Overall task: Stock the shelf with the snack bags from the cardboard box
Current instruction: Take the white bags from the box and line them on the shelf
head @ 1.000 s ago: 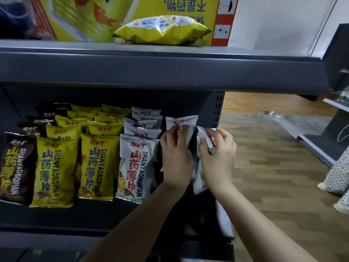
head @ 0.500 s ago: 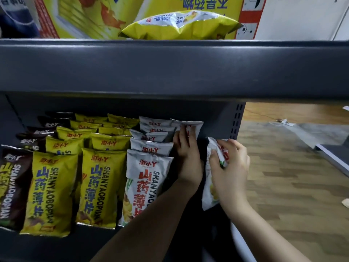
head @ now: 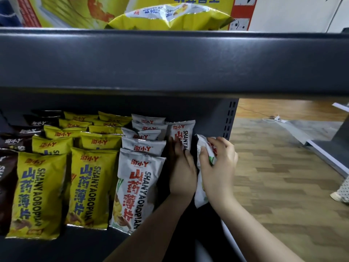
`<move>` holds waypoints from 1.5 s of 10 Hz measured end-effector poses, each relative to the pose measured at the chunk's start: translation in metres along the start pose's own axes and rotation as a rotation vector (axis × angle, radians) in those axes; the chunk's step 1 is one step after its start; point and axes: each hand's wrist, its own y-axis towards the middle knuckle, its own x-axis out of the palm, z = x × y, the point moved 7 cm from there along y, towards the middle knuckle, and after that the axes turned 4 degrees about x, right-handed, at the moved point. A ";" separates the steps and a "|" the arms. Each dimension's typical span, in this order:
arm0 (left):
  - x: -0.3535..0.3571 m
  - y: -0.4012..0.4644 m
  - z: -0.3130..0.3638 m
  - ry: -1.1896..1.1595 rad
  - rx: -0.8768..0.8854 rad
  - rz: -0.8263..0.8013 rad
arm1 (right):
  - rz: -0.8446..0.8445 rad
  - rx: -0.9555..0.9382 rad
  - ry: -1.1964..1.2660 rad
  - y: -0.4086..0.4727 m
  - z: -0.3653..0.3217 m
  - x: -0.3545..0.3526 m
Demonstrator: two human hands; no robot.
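Observation:
Rows of snack bags stand on the dark grey shelf: brown at the far left, yellow bags in the middle, white bags to their right. My left hand lies flat with straight fingers against a white bag standing at the back of the rightmost column. My right hand grips another white bag by its top, held upright just right of my left hand at the shelf's right end. The cardboard box is not in view.
The upper shelf board overhangs closely above and carries a yellow bag in front of a yellow carton. The shelf's perforated upright bounds the right end. Wooden floor and another shelf base lie to the right.
My left hand pushed its white bag back into the shelf, where it now stands upright at the rear. My right hand stayed beside it with its bag. The camera moved closer.

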 end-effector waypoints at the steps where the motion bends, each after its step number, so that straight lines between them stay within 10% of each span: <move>1: 0.008 -0.019 -0.009 -0.119 -0.009 -0.093 | 0.016 0.011 0.041 0.000 -0.001 0.003; 5: -0.032 -0.014 -0.013 0.110 0.007 0.035 | 0.056 -0.067 -0.208 0.008 -0.013 0.059; 9: -0.023 -0.016 -0.010 -0.292 -0.104 -0.114 | -0.410 0.459 0.520 0.005 0.033 0.072; 11: -0.008 -0.021 -0.017 -0.559 -0.406 -0.354 | -0.691 0.308 0.400 -0.017 0.044 0.060; 15: -0.020 -0.002 -0.003 -0.457 -0.451 -0.211 | -0.491 0.416 0.559 -0.017 0.037 0.076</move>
